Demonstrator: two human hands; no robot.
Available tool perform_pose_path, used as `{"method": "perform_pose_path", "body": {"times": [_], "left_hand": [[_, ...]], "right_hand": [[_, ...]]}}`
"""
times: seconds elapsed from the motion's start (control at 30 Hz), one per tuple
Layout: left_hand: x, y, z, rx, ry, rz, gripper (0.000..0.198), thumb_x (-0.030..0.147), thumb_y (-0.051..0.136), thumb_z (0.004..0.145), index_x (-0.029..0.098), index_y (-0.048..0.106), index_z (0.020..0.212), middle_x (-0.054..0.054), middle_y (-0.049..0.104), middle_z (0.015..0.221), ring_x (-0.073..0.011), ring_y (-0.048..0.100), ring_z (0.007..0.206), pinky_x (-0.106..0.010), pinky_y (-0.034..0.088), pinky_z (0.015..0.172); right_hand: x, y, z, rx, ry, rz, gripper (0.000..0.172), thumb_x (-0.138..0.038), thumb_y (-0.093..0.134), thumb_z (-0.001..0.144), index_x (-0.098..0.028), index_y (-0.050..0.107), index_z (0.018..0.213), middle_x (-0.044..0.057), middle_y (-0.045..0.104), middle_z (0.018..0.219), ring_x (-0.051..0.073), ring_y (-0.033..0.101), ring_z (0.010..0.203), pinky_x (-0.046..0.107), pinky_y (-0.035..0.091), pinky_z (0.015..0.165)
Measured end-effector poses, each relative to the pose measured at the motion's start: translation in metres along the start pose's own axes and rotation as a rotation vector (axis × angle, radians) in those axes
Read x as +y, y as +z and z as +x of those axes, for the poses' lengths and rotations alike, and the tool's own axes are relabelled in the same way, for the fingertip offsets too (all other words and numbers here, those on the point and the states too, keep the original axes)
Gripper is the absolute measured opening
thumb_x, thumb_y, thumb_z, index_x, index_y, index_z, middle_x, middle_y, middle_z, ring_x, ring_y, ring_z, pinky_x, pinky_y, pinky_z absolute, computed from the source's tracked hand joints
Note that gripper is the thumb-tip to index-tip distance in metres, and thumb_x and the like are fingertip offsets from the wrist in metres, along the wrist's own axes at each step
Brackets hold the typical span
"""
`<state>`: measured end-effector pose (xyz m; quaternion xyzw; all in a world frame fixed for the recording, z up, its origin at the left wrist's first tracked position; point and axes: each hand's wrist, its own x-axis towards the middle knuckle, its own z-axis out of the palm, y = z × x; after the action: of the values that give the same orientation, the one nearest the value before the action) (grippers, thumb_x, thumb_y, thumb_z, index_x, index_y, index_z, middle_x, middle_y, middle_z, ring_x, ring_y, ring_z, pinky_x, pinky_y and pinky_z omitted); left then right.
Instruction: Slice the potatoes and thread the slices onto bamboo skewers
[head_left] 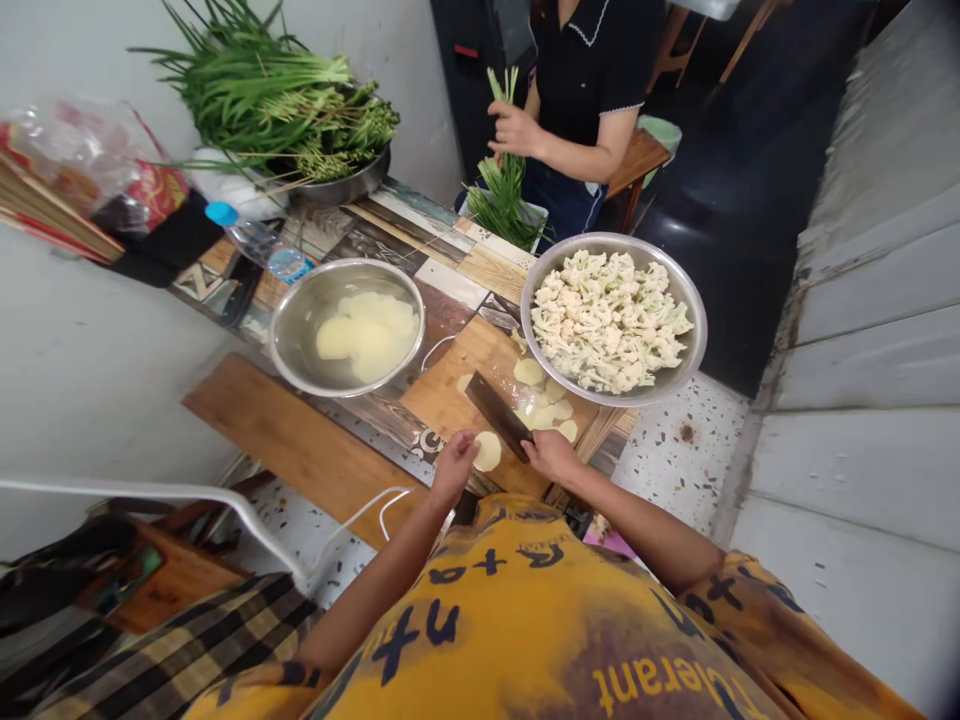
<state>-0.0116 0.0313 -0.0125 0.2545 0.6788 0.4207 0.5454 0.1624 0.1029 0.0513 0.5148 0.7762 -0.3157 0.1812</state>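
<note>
My left hand [453,466] pinches a pale potato piece [487,451] against the wooden cutting board [450,392]. My right hand [551,455] is closed on the handle of a dark cleaver [498,412], whose blade rests beside the potato. Several cut potato slices [546,405] lie in a heap on the board just beyond the blade.
A steel bowl [294,330] with peeled potatoes in water stands to the left, a steel bowl of cauliflower [611,318] to the right. Across the table another person's hands [511,130] hold green stalks over a tray. A bowl of greens [285,100] and a water bottle [259,242] sit far left.
</note>
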Motion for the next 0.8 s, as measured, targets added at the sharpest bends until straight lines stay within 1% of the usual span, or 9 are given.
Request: {"method": "perform_pose_path", "body": {"times": [0.13,0.2,0.3,0.4,0.47,0.53,0.6,0.7,0.8], "left_hand": [[0.004,0.003,0.003,0.011,-0.038,-0.036,0.051,0.040,0.064,0.067,0.016,0.054,0.110,-0.006,0.066,0.083,-0.0163,0.061,0.070,-0.028,0.048,0.062],[0.006,0.005,0.007,0.016,-0.066,-0.030,0.056,0.039,0.067,0.063,0.016,0.052,0.112,-0.005,0.066,0.079,-0.0152,0.061,0.067,-0.027,0.048,0.061],[0.009,0.003,0.012,-0.034,-0.165,0.028,0.044,0.036,0.070,0.059,0.015,0.058,0.096,-0.004,0.066,0.077,-0.0133,0.059,0.061,-0.023,0.045,0.054],[0.012,0.001,0.014,-0.119,-0.288,0.081,0.030,0.032,0.071,0.057,0.014,0.062,0.080,-0.002,0.062,0.059,-0.0115,0.052,0.044,-0.021,0.036,0.041],[0.013,0.003,0.015,-0.143,-0.352,0.098,0.028,0.030,0.070,0.058,0.016,0.060,0.080,0.002,0.055,0.046,-0.0105,0.045,0.034,-0.020,0.030,0.036],[0.014,0.007,0.016,-0.121,-0.377,0.093,0.029,0.031,0.068,0.062,0.018,0.056,0.084,0.005,0.049,0.039,-0.0098,0.041,0.030,-0.019,0.026,0.034],[0.017,0.012,0.018,-0.074,-0.369,0.068,0.029,0.038,0.064,0.068,0.019,0.049,0.085,0.007,0.046,0.039,-0.0095,0.041,0.030,-0.019,0.026,0.035],[0.024,0.018,0.017,-0.045,-0.324,0.010,0.031,0.048,0.055,0.074,0.020,0.042,0.079,0.006,0.048,0.044,-0.0110,0.049,0.038,-0.021,0.035,0.040],[0.026,0.018,0.011,-0.100,-0.218,-0.038,0.036,0.044,0.065,0.066,0.020,0.039,0.071,0.003,0.055,0.058,-0.0115,0.059,0.058,-0.023,0.045,0.055]], "right_hand": [[0.003,0.002,0.001,0.001,-0.003,0.020,0.037,-0.035,0.036,0.091,-0.010,0.063,0.093,0.014,0.067,0.091,0.019,0.062,0.086,0.024,0.040,0.068],[0.004,0.002,-0.001,-0.001,0.005,0.023,0.037,-0.034,0.035,0.091,-0.010,0.063,0.093,0.013,0.067,0.090,0.019,0.062,0.085,0.023,0.039,0.068],[0.004,0.003,-0.005,-0.003,0.013,0.028,0.036,-0.034,0.036,0.091,-0.010,0.063,0.093,0.013,0.067,0.090,0.019,0.062,0.085,0.024,0.039,0.067],[0.004,0.003,-0.010,-0.002,0.013,0.031,0.036,-0.034,0.035,0.092,-0.010,0.063,0.094,0.013,0.067,0.090,0.019,0.061,0.086,0.023,0.039,0.068],[0.003,0.004,-0.014,-0.001,0.011,0.030,0.036,-0.033,0.034,0.092,-0.011,0.063,0.093,0.014,0.067,0.089,0.019,0.062,0.085,0.024,0.039,0.069],[0.002,0.006,-0.016,0.000,0.003,0.029,0.035,-0.033,0.035,0.092,-0.011,0.062,0.093,0.014,0.067,0.089,0.020,0.062,0.085,0.024,0.039,0.069],[0.001,0.008,-0.018,0.002,-0.004,0.028,0.034,-0.032,0.036,0.091,-0.010,0.062,0.093,0.015,0.067,0.090,0.019,0.062,0.084,0.024,0.039,0.070],[0.000,0.012,-0.019,0.014,-0.009,0.030,0.034,-0.031,0.036,0.091,-0.010,0.062,0.094,0.014,0.067,0.091,0.019,0.062,0.084,0.024,0.040,0.070],[-0.001,0.013,-0.018,0.030,-0.002,0.031,0.034,-0.030,0.035,0.091,-0.009,0.062,0.094,0.014,0.067,0.091,0.019,0.062,0.084,0.024,0.040,0.070]]}}
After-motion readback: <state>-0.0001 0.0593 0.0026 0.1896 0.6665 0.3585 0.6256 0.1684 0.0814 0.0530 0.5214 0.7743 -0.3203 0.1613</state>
